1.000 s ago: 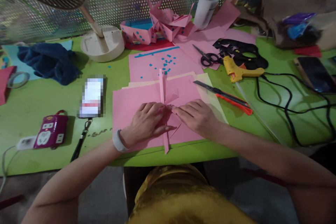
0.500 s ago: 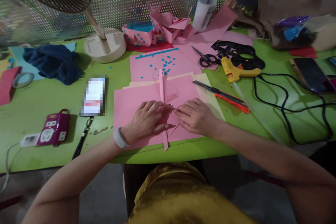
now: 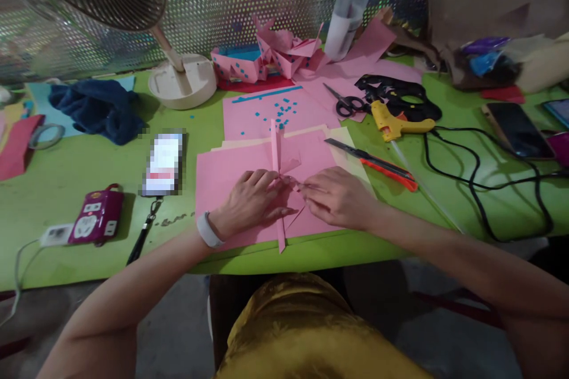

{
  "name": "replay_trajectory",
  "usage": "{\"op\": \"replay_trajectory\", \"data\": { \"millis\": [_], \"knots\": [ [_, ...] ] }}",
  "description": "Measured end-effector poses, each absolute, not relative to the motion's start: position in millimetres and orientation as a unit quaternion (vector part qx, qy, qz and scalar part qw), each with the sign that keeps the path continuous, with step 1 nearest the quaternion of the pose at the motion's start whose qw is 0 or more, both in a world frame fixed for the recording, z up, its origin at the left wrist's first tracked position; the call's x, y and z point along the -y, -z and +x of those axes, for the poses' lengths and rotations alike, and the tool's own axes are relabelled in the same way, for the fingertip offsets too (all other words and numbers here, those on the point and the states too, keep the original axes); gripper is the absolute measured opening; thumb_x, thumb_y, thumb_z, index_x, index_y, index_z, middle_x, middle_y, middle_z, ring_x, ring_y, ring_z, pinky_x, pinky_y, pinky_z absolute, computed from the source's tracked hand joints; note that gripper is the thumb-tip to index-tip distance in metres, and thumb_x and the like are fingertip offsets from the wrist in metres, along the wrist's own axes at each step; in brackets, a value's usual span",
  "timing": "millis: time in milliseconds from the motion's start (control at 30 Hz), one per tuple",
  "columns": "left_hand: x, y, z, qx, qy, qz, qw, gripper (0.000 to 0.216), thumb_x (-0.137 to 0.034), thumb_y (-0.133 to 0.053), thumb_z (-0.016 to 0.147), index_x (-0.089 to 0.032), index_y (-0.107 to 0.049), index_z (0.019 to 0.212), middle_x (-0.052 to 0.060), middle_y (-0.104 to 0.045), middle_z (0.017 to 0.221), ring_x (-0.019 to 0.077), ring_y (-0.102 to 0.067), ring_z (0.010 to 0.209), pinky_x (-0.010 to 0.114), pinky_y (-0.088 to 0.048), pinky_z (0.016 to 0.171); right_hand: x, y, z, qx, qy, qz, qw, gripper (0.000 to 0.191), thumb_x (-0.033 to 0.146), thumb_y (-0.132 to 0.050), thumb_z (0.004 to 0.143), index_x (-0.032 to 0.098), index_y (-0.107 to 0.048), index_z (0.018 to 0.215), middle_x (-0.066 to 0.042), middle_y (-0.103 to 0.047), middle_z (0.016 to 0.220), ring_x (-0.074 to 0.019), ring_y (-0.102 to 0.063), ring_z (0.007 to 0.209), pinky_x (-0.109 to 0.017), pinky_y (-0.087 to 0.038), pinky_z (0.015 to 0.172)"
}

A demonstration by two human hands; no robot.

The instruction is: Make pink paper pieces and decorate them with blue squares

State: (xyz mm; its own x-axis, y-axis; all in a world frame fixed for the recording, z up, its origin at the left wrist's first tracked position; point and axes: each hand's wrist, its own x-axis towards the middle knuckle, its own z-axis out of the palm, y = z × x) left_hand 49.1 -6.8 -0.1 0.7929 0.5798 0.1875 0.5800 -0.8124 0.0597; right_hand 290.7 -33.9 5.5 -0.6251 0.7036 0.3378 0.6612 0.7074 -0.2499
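A long folded strip of pink paper lies upright in view across a pink sheet near the table's front edge. My left hand has its fingers bent over the strip's middle and holds it against the sheet, thumb stretched out below. Just right of the strip, my right hand is closed, with thumb and fingertips pinched together. What the pinch holds is too small and covered to name. Between the fingertips shows a small, pale pink bit. A thin cut or folded flap of pink paper lies above the hands.
A box cutter, scissors and a yellow glue gun with a trailing cord lie right. Blue paper bits rest on another pink sheet. Left are a phone, a purple power socket and a fan.
My right hand has shifted slightly to the right, away from my left fingertips. My left hand stays on the strip. The whole view has moved a little.
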Motion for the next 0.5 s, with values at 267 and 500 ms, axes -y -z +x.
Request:
{"op": "replay_trajectory", "data": {
  "millis": [267, 500],
  "knots": [
    [5.8, -1.4, 48.3, 0.293, 0.084, -0.952, 0.019, 0.06, -0.065, -0.046, 0.091, -0.018, -0.056, 0.127, 0.014, -0.06, 0.12, 0.0292, -0.057, 0.106, 0.043, -0.046, 0.084, -9.1, -23.6, 276.6, 0.589, -0.565, -0.574, 0.065, 0.03, 0.039, -0.059, 0.091, 0.018, -0.064, 0.07, 0.002, -0.054, 0.045, -0.0119, -0.051, 0.036, -0.025, -0.041, 0.038],
    [4.3, 1.0, 46.6, 0.285, 0.1, -0.953, 0.017, 0.058, -0.065, -0.046, 0.091, -0.02, -0.057, 0.127, 0.013, -0.06, 0.12, 0.0289, -0.056, 0.106, 0.043, -0.046, 0.083, -20.2, -9.2, 269.6, 0.598, -0.547, -0.586, 0.012, 0.043, 0.041, -0.065, 0.088, 0.019, -0.054, 0.052, 0.002, -0.052, 0.04, -0.0098, -0.049, 0.032, -0.023, -0.039, 0.035]
  ]
}}
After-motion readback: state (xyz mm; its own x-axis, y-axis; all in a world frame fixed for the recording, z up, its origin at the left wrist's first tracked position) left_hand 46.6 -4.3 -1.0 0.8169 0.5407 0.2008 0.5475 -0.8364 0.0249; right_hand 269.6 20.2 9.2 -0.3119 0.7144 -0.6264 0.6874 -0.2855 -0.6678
